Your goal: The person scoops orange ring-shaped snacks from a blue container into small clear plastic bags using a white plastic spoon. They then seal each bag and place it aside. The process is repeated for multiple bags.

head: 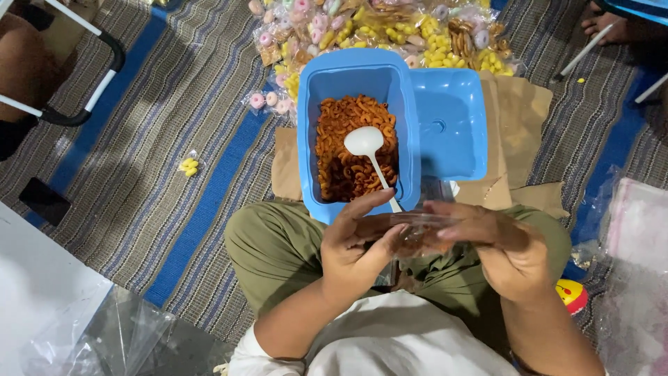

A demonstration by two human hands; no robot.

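Note:
My left hand (355,240) and my right hand (497,244) together hold a small clear plastic bag (419,233) with orange-brown snack pieces in it, above my lap. Just beyond the bag stands a blue plastic box (309,132) filled with orange curled snacks (348,150). A white plastic spoon (367,145) lies in the snacks, its handle pointing toward my left hand. The box's blue lid (449,125) lies beside it on the right.
A heap of small packed bags with yellow and pink snacks (390,31) lies beyond the box. Brown paper (518,118) sits under the lid on a striped mat (174,125). Loose clear bags (637,278) lie right, another person's foot (605,24) at top right.

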